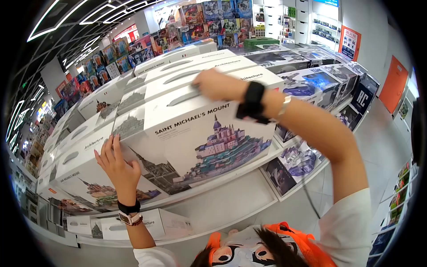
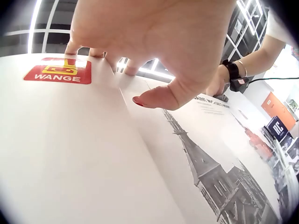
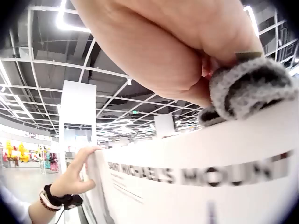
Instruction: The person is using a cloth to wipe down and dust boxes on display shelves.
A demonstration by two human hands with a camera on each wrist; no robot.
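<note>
Sitting on the shelf [image 1: 231, 198], the box [image 1: 200, 133] runs lengthwise between the hands. The right hand [image 1: 218, 84] curls round the handle [image 3: 247, 88] atop the box. The left hand [image 1: 118, 164] presses flat, fingers straight, on the box's left end.

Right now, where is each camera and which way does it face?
Head: on the head, looking down at the white cardboard box; left hand, right hand, forearms show.
Left wrist: at that wrist, looks along the box face; left hand's palm fills it.
Right wrist: at that wrist, looks across the box; right hand grips a grey felt handle.
Shared: each wrist view shows the other hand.
</note>
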